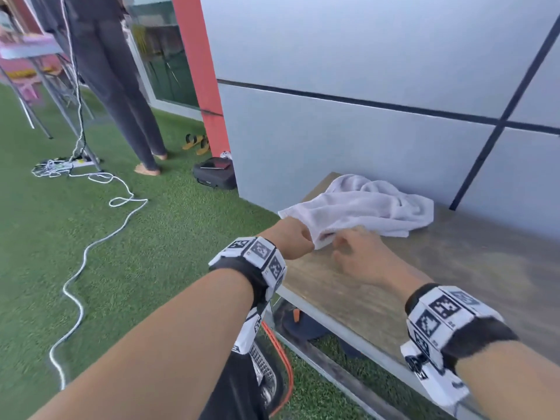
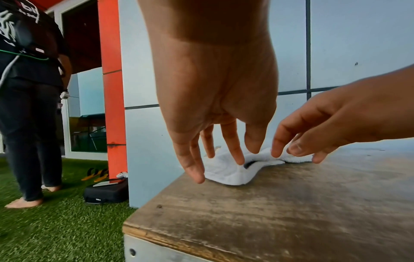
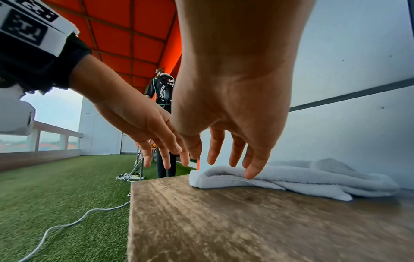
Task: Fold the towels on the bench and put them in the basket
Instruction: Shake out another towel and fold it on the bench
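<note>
A crumpled white towel [image 1: 363, 204] lies at the left end of the wooden bench [image 1: 439, 268], against the wall. My left hand [image 1: 295, 241] hovers at the towel's near left corner; in the left wrist view its fingers [image 2: 234, 152] point straight down, just above the towel [image 2: 226, 174]. My right hand [image 1: 351, 247] is beside it with relaxed, spread fingers [image 3: 253, 170] touching or nearly touching the towel's near edge [image 3: 313, 179]. Neither hand holds the cloth. No basket can be clearly made out.
A grey panelled wall [image 1: 363, 131] runs right behind the bench. A person [image 1: 121, 101] stands on the green turf at the left, near white cables [image 1: 91, 244] and a black case [image 1: 215, 175]. A dark object with an orange rim [image 1: 283, 353] sits below my left arm.
</note>
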Available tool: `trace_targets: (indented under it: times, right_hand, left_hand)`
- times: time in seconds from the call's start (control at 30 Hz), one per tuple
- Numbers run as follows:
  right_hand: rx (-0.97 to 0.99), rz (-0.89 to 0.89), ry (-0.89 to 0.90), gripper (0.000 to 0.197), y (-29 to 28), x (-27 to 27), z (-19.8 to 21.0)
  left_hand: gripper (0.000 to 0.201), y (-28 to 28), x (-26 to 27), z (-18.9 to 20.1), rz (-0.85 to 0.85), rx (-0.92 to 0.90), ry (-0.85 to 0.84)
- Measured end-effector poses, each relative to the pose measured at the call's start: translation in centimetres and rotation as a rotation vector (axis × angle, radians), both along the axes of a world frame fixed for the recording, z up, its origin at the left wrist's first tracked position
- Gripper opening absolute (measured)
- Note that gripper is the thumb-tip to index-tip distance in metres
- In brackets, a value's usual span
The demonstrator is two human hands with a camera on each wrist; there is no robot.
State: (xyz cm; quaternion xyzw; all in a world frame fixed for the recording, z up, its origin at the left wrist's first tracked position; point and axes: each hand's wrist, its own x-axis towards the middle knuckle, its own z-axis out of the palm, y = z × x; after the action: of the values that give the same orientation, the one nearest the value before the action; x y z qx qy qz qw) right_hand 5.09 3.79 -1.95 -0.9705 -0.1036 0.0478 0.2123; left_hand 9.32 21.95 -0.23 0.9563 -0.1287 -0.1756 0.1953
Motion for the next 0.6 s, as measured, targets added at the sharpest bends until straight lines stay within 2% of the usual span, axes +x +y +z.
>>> trace_targets:
  times: [0.1,0.2,0.3,0.47,0.53,0.6]
  right_hand:
    - [-0.045,-0.030,0.035,0.022,-0.8,0.9,-0.7]
    - [-0.004,-0.070,0.059,0.016,-1.7,1.8,-2.0]
    - [0.026,-0.106,0.052,0.026,-2.5,1.9,-2.7]
    - [0.105,-0.171,-0.045,0.068,-3.9,2.1,-2.6]
    - [0.135,-0.199,-0.074,0.059,-4.3,2.0,-2.3]
    - [0.138,-0.233,-0.138,0.024,-4.8,1.6,-1.5]
  left_hand:
    - [0.033,-1.5,0.9,-1.4,0.009,0.066,0.029]
    - [0.040,-3.0,1.4,-2.7,-0.023,0.180,0.031]
    - [0.016,-4.1,1.7,-2.9,-0.035,0.085,-0.045]
    - [0.013,-5.6,1.4,-0.8,-0.009,-0.231,-0.242]
    - [0.012,-6.5,0.7,0.8,-0.048,-0.345,-0.285]
    - [0.015,-7.4,0.1,2.2,-0.074,-0.444,-0.274]
